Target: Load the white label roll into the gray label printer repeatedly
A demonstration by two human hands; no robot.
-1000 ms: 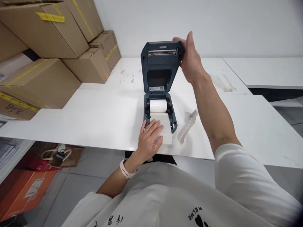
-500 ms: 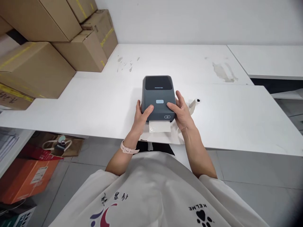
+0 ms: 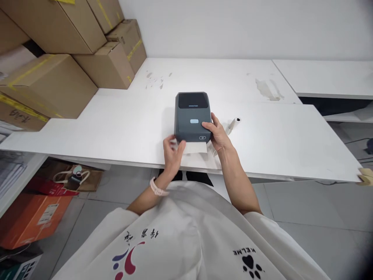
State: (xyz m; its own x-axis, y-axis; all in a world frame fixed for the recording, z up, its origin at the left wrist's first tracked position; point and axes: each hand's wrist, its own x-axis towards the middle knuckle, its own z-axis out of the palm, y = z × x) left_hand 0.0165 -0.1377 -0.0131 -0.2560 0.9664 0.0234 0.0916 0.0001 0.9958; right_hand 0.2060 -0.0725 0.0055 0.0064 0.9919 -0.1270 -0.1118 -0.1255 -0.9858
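A dark grey label printer [image 3: 192,113] sits on the white table, with a glossy black window and a pale button on top. From its front slot sticks a blank white label strip [image 3: 196,147]. My right hand [image 3: 219,136] grips the printer's right side, thumb on the lid and fingers along the flank. At the front left corner is my left hand [image 3: 173,154], slightly blurred, fingers apart and thumb beside the strip's left edge; whether it touches the paper I cannot tell. A small white paper roll [image 3: 234,123] lies right of the printer, partly hidden by my right hand.
Cardboard boxes [image 3: 55,83] are stacked at the table's left end, against the white wall. Peeled patches [image 3: 268,89] mark the tabletop [image 3: 276,136]. Below on the left, an orange box [image 3: 35,219] and a paper bag [image 3: 93,181] stand on the floor.
My left hand has left the printer's left side and come down to its front corner by the paper strip. My right hand keeps its hold. The view has shifted slightly.
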